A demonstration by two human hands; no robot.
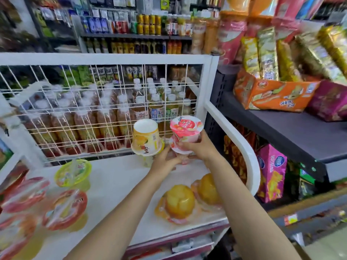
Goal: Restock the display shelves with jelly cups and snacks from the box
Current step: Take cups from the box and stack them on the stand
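Observation:
A yellow jelly cup point(145, 137) stands upside down on another cup at the back of the white shelf point(120, 177). Beside it, a pink jelly cup point(185, 129) tilts on top of a second pink cup. My right hand point(199, 147) grips the upper pink cup from the right. My left hand point(165, 161) holds the base of the stacked cups from below. Two yellow jelly cups point(180, 201) lie upside down near the shelf's front right. A green-lidded cup point(74, 173) and several red-lidded cups point(63, 209) sit on the left.
A white wire grid point(93, 102) backs the shelf, with bottled drinks behind it. A curved white side rail point(242, 147) bounds the right. A dark shelf point(293, 128) at right carries an orange snack box point(272, 96) and bags.

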